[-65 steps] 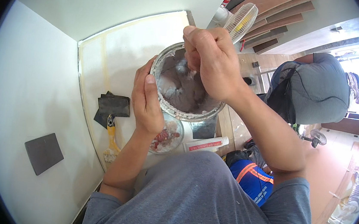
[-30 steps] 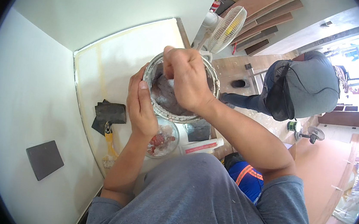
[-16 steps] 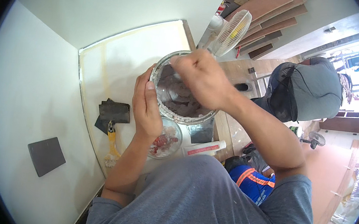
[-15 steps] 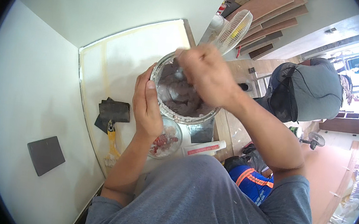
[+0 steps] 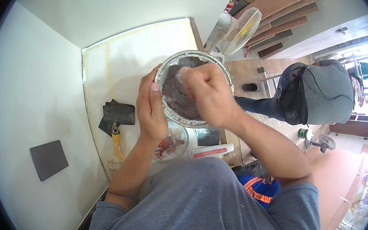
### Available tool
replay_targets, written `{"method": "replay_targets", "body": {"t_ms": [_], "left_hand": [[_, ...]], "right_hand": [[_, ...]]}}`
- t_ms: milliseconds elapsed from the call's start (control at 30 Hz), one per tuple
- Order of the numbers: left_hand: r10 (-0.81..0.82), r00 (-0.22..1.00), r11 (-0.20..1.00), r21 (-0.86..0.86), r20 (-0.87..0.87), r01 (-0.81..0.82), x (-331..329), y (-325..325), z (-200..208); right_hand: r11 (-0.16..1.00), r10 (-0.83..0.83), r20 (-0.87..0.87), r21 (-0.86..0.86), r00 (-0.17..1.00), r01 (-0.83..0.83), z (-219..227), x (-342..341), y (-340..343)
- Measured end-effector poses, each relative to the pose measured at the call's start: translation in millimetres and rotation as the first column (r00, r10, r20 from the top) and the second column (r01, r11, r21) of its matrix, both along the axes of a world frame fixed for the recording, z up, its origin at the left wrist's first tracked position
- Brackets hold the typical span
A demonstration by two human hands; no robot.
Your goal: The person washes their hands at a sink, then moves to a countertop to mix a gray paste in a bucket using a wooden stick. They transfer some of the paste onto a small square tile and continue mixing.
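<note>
A round tin [image 5: 167, 71] of thick grey-brown paste [image 5: 177, 94] stands on the white surface before me, its rim crusted with dried paste. My left hand [image 5: 150, 105] grips the tin's left side, thumb near the rim. Over the opening, my right hand [image 5: 208, 90] is closed in a fist, its fingers down toward the paste. A shiny bit shows by its fingertips, but the rest of what it holds is hidden. Close below the tin sits a clear round container [image 5: 174, 147] with red and whitish residue. A white tube with a red band [image 5: 209, 150] lies beside it.
Dark flat sheets [image 5: 118, 113] and a yellow-handled scraper [image 5: 116, 146] lie left of my forearm. A white fan [image 5: 243, 32] and stacked boards [image 5: 281, 20] stand beyond the tin. At right, another person [image 5: 323, 93] bends over. A blue-and-orange bag [image 5: 259, 188] is by my right side.
My right hand has shifted right and slightly down over the tin, uncovering more of the far rim. My left hand keeps its grip. The other person's leg shows more.
</note>
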State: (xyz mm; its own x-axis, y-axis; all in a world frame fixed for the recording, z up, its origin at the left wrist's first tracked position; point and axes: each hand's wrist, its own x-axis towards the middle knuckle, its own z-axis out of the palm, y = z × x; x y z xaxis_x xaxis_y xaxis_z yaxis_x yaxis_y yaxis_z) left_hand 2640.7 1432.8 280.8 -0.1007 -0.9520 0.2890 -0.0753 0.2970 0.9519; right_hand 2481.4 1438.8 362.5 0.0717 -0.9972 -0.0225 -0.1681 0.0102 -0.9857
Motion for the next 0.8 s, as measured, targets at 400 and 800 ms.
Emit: {"method": "replay_targets", "body": {"t_ms": [400,800], "left_hand": [[-0.024,0.997,0.999,0.035,-0.076,0.027,-1,-1,-5],[-0.042,0.997,0.999,0.025,-0.057,0.043,0,0,-4]], "right_hand": [[0.932,-0.321,0.266,-0.082,0.909,0.353,-12,13,-27],[0.986,0.056,0.274,0.134,0.96,-0.096,-13,9,-11]]}}
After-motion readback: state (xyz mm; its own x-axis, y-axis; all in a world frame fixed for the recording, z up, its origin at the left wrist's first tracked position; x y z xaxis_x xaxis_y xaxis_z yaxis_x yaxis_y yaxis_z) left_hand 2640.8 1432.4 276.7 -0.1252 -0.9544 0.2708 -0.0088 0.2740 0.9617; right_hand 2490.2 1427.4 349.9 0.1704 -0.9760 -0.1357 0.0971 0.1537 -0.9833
